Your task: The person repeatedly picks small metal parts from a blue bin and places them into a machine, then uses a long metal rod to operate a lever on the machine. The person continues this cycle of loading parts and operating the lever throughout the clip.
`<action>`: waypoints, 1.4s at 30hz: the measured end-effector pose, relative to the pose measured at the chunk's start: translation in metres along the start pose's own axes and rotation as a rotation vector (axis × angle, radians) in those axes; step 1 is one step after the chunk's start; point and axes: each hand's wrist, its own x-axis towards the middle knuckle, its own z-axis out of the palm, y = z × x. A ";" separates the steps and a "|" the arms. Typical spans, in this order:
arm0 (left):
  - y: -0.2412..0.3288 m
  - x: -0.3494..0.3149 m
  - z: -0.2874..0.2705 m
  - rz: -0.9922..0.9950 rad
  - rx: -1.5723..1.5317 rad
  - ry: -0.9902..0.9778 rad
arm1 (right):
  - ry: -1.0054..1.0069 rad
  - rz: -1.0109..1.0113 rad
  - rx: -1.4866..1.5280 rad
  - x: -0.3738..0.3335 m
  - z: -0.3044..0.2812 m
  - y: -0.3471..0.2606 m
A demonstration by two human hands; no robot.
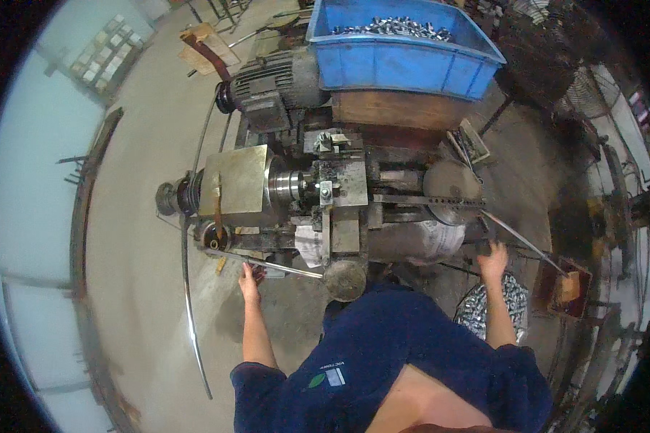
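I stand at a small dirty lathe (pixel 318 195) with a shiny chuck (pixel 290 185) and a brass-coloured housing (pixel 232 180). My left hand (pixel 250 278) reaches out to the long metal lever (pixel 267 264) at the machine's front left and grips its red-tipped end. My right hand (pixel 493 260) rests on a dark handle at the machine's right end, just below a thin slanted rod (pixel 516 238). Under my right forearm stands a container of small shiny metal parts (pixel 484 307).
A blue plastic crate (pixel 401 61) of shiny metal parts sits on a wooden block behind the lathe, next to a grey electric motor (pixel 274 79). A long curved metal strip (pixel 189 303) lies on the concrete floor at left. A rusty box (pixel 567 289) stands at right.
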 end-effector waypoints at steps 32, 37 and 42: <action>-0.094 0.051 -0.024 0.385 1.150 -0.240 | -0.012 -0.664 0.487 0.049 -0.110 -0.241; 0.002 0.044 -0.085 0.293 0.699 -0.070 | -0.129 -1.047 0.622 0.047 -0.127 -0.367; 0.126 -0.018 -0.178 0.736 0.753 0.420 | -0.124 -1.189 0.400 0.028 -0.089 -0.443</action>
